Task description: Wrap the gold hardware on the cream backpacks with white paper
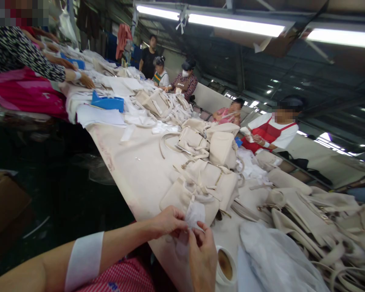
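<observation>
At the near edge of the table, my left hand pinches a small, thin white sheet, perhaps paper or soft plastic. Its fingertips meet those of my right hand, whose thumb and fingers are also closed on the sheet's lower part. Just beyond the sheet lies a cream handbag with its handle towards me. Close to the right hand's outer side is a roll of white tape with a brown core. A white band wraps my left forearm.
Cream handbags with straps are heaped along the table, and more lie at the right by crumpled clear plastic. A blue tape dispenser stands beyond. Co-workers line both sides; a cardboard box is at left.
</observation>
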`<act>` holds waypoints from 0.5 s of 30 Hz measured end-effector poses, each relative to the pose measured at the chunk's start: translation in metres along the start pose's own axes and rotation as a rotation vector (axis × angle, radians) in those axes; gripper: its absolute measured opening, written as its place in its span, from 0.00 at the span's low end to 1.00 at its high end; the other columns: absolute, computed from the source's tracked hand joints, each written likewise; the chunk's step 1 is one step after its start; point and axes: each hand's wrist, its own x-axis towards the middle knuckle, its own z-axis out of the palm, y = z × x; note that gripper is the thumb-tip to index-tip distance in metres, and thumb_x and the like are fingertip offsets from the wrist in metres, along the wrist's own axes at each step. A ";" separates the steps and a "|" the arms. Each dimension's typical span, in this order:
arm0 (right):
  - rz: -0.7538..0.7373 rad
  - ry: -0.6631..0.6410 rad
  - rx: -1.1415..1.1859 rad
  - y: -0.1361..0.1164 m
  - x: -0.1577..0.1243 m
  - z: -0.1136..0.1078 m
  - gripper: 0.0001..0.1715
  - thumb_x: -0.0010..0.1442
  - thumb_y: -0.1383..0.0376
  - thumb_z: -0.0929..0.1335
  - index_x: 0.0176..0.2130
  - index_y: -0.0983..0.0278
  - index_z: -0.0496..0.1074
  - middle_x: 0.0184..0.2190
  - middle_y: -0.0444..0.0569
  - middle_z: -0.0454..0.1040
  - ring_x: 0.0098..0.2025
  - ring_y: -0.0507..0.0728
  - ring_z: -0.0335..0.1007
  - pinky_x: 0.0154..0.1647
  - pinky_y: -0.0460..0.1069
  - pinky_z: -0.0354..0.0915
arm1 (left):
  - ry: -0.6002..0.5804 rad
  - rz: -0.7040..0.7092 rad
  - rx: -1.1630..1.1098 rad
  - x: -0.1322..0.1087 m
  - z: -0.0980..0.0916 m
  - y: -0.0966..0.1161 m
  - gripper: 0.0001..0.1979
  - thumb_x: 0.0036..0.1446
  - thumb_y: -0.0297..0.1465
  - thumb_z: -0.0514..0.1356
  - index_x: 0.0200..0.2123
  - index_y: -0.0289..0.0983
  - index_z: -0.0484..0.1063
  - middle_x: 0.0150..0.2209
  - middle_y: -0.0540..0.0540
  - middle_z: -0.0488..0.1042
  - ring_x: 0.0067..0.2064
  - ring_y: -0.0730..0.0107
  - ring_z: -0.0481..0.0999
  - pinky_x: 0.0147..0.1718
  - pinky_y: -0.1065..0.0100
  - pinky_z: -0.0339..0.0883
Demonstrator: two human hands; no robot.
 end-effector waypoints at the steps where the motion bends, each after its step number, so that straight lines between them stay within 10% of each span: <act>1: -0.044 0.035 -0.069 -0.001 -0.001 0.000 0.24 0.54 0.51 0.67 0.45 0.63 0.70 0.34 0.52 0.81 0.36 0.64 0.78 0.35 0.52 0.65 | -0.014 0.002 0.004 0.000 0.000 0.001 0.09 0.37 0.34 0.66 0.22 0.34 0.73 0.19 0.53 0.71 0.22 0.75 0.69 0.24 0.73 0.61; 10: -0.127 0.098 -0.412 -0.006 0.001 0.003 0.32 0.61 0.51 0.59 0.53 0.69 0.71 0.25 0.56 0.78 0.25 0.65 0.72 0.25 0.52 0.53 | -0.078 -0.057 -0.151 0.017 0.004 0.001 0.11 0.35 0.27 0.68 0.27 0.33 0.75 0.21 0.52 0.72 0.22 0.74 0.70 0.23 0.73 0.63; 15: -0.014 0.230 -0.048 0.020 -0.018 -0.008 0.49 0.60 0.42 0.63 0.67 0.70 0.54 0.38 0.58 0.79 0.36 0.64 0.76 0.31 0.52 0.65 | -0.034 -0.047 -0.370 0.022 0.014 0.002 0.14 0.35 0.31 0.67 0.29 0.34 0.72 0.25 0.50 0.75 0.26 0.70 0.74 0.29 0.68 0.69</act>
